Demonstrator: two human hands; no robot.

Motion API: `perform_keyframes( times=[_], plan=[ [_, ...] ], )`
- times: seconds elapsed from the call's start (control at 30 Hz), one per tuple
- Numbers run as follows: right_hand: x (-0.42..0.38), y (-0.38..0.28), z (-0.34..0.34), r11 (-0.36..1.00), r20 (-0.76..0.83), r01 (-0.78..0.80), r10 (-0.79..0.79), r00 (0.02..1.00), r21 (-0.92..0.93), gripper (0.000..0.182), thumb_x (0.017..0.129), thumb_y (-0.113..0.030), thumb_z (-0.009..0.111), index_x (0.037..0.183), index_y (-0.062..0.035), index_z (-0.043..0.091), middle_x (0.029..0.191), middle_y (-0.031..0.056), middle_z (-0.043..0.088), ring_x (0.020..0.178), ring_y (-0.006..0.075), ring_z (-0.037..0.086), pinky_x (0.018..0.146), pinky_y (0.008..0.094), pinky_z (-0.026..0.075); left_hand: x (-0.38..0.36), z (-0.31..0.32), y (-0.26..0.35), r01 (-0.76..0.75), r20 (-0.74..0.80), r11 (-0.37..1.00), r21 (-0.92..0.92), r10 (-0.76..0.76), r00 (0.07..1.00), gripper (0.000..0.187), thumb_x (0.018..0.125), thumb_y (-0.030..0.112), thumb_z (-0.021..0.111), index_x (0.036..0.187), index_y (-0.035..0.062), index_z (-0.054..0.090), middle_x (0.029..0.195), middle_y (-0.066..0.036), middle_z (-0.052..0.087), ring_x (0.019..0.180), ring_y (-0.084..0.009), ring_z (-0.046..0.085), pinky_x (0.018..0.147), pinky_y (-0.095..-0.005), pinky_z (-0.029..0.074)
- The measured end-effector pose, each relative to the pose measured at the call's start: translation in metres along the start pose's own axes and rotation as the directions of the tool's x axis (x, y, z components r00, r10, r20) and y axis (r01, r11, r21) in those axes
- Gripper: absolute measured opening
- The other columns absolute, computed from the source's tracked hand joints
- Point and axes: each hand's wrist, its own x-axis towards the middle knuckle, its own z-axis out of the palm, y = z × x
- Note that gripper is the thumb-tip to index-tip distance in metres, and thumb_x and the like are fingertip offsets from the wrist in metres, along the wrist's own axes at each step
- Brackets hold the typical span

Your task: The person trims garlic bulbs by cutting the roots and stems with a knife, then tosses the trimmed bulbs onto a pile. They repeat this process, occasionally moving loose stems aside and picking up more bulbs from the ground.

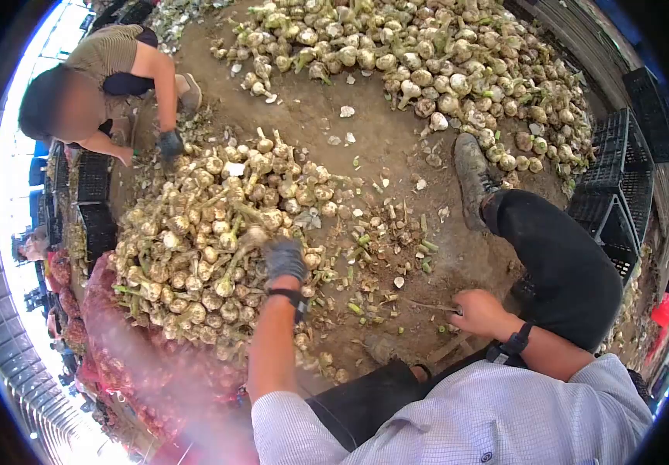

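Now left hand [284, 258] outstretched, gripping garlic stalk [237, 252]; right hand [475, 311] low, holding knife [431, 306].

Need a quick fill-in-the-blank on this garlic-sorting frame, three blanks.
1. The left hand, in a grey ____, reaches into the near garlic pile.
2. The right hand holds a thin ____ over the dirt.
3. Black plastic ____ stand stacked at the right edge.

Missing words: glove; blade; crates

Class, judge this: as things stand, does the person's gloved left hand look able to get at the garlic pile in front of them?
Probably yes: the left hand already rests on the near garlic pile, with nothing in between.
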Motion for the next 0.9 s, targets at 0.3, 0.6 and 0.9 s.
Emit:
perform_keyframes(
  times=[0.3,0.6,0.9],
  plan=[
    [-0.026,-0.022,-0.01,0.858,-0.171,0.022,0.078,0.982,0.514,0.035,0.085,-0.03,0.062,0.089,0.0049,0.065,0.077,0.0193,0.067,0.064,0.0273,0.062,0.065,0.0418,0.05,-0.214,-0.031,0.089,-0.534,-0.464,0.161,-0.83,0.335,0.82,0.072,0.065,0.022,0.086,0.125,0.0034,0.052,0.123,-0.016,0.054,0.113,-0.0256,0.054,0.095,-0.0379,0.046],
    [-0.073,-0.04,-0.017,0.463,-0.152,0.18,-0.097,0.984,0.868,0.037,0.092,-0.034,0.057,0.098,0.0015,0.064,0.071,0.0024,0.06,0.057,0.0111,0.056,0.053,0.0275,0.045,-0.385,-0.053,0.064,-0.828,-0.631,0.469,-0.306,0.551,0.546,0.06,0.069,0.017,0.074,0.124,0.0082,0.053,0.128,-0.018,0.051,0.123,-0.0357,0.046,0.106,-0.0422,0.038],
    [-0.084,-0.041,0.003,0.624,-0.079,0.19,-0.201,0.976,0.758,0.046,0.09,-0.041,0.059,0.105,0.0022,0.064,0.077,0.0078,0.067,0.065,0.0127,0.062,0.054,0.0295,0.048,-0.427,0.056,0.096,-0.784,-0.789,0.429,-0.448,0.222,0.573,0.05,0.073,0.017,0.074,0.118,0.0058,0.055,0.114,-0.016,0.058,0.102,-0.0335,0.058,0.089,-0.0406,0.048]
  ],
)
